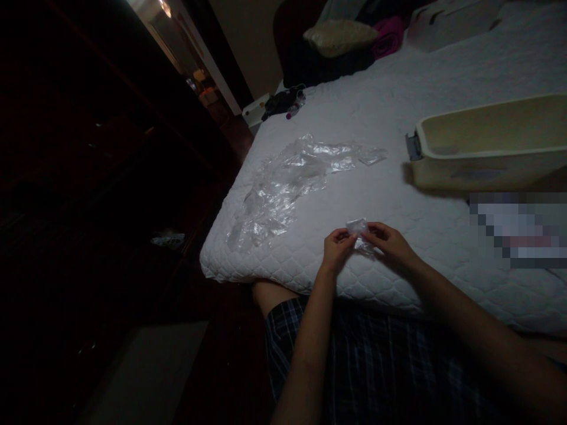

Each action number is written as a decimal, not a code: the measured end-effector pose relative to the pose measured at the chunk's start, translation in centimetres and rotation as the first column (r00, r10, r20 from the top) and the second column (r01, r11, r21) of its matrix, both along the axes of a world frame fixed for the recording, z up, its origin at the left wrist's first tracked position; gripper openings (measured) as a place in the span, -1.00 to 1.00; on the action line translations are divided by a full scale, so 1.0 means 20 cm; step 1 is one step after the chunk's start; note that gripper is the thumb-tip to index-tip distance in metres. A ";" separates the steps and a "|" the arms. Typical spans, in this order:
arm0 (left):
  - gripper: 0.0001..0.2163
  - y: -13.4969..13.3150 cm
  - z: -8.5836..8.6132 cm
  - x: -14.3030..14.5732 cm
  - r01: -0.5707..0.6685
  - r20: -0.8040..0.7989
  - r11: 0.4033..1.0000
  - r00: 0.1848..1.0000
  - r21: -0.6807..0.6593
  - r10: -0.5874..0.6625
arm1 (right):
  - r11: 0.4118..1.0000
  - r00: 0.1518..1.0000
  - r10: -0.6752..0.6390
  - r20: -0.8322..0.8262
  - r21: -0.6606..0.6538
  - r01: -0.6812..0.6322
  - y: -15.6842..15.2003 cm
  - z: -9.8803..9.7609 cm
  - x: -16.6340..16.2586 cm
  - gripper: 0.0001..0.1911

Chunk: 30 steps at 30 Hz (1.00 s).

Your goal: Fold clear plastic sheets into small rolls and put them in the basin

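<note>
Both hands meet over the near edge of the bed, gripping a small folded clear plastic bag (357,225). My left hand (337,248) pinches its left side between thumb and fingers. On the right side, my right hand (390,243) closes on it with thumb and fingertips. A loose end of the plastic hangs below the fingers, over the quilted cover. Beyond my hands, to the left, several crumpled clear plastic bags (283,192) lie spread across the white mattress (390,195).
A cream plastic bin (487,150) with a grey latch stands on the right of the bed. Farther back are a yellowish pillow-like bundle (339,36), a rolled magenta cloth (390,36), a pale box (452,23) and a small bottle (296,107). A blurred-out patch (527,230) lies below the bin.
</note>
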<state>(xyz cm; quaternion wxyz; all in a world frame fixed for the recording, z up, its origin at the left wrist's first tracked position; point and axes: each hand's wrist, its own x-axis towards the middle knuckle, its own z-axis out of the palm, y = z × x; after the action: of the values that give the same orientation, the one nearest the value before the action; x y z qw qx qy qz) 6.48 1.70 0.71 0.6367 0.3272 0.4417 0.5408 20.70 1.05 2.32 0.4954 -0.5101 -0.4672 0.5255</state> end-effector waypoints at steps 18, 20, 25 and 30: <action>-0.51 -0.01 0.00 0.00 0.104 -0.011 0.994 0.994 -0.027 -0.105 | 0.980 0.980 -0.192 -0.056 -0.071 0.187 0.00 0.03 0.00 -0.67; -0.55 -0.01 -0.01 0.01 0.117 -0.041 0.993 0.992 0.002 -0.117 | 0.977 0.977 -0.202 -0.074 -0.086 0.195 0.00 0.03 0.00 -0.68; -0.63 -0.01 -0.03 0.01 0.087 -0.155 0.996 0.984 -0.010 -0.088 | 0.984 0.981 -0.113 -0.157 -0.151 0.089 0.00 0.03 0.03 -0.64; -0.61 -0.02 0.01 0.01 0.111 -0.153 0.993 0.981 -0.042 -0.116 | 0.977 0.979 -0.073 -0.191 -0.209 0.032 0.01 0.07 0.09 -0.60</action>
<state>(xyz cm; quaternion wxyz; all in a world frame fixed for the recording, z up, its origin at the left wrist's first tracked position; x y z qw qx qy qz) 6.72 1.22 0.95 0.6356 0.3822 0.4796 0.4691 22.50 1.31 3.80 0.4978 -0.5159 -0.3454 0.6056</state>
